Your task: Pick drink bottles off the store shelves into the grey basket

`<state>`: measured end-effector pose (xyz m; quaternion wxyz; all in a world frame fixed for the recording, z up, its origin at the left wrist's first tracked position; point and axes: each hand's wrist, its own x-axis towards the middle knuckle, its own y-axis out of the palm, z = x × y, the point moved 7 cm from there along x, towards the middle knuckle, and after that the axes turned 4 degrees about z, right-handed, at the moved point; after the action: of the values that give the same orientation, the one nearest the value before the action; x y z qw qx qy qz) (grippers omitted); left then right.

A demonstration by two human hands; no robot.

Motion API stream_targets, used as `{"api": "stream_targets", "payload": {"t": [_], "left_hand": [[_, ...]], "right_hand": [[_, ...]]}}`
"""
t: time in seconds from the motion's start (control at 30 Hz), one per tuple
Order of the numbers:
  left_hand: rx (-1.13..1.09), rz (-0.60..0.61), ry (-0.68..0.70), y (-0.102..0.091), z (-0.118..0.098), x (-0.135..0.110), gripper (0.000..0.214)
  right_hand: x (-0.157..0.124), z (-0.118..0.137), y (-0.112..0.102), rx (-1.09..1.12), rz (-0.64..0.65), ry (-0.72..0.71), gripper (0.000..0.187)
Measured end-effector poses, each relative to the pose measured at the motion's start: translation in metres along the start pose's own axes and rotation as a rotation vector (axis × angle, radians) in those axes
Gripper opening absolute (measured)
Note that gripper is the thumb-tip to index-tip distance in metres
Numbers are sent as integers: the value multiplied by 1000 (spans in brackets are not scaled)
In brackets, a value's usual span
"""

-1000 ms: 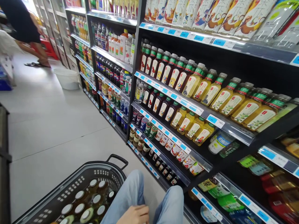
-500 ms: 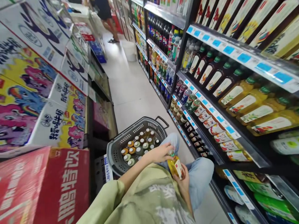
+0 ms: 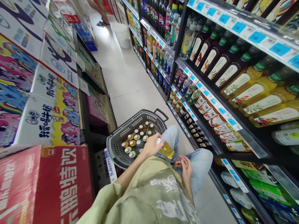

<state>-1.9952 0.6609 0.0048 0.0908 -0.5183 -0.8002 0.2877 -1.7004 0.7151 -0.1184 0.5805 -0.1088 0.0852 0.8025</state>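
Note:
My left hand (image 3: 153,144) is closed round the neck of a bottle of yellow liquid (image 3: 167,150), just right of the basket. The bottle lies tilted, its pale cap by my fingers and its base toward my right hand. My right hand (image 3: 186,167) is over my lap with its fingers loosely apart, off the bottle. A small dark thing near its fingertips is too hidden to name. The grey basket (image 3: 112,152) sits on the floor to the left, with several upright capped bottles (image 3: 136,137) inside.
Shelves of bottles (image 3: 225,70) and cups (image 3: 211,119) rise close on my right. Stacked milk cartons (image 3: 44,116) and a red box (image 3: 60,183) stand on the left. Down the aisle (image 3: 126,81) are a white bucket (image 3: 121,35) and a person's legs (image 3: 101,12).
My right hand has let go of the bottle and its fingers have opened. The bottle in my left hand has shifted left and turned, with its label out of sight. My view has tipped down.

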Motion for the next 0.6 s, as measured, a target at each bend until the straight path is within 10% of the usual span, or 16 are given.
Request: {"api": "stream_targets", "payload": {"t": [0.23, 0.6], "left_hand": [[189, -175, 49, -70, 29, 12, 25], [467, 34, 69, -55, 119, 80, 30]], "right_hand": [[-2, 15, -53, -145, -254, -154, 43], [2, 1, -118, -365, -383, -222, 51]]}}
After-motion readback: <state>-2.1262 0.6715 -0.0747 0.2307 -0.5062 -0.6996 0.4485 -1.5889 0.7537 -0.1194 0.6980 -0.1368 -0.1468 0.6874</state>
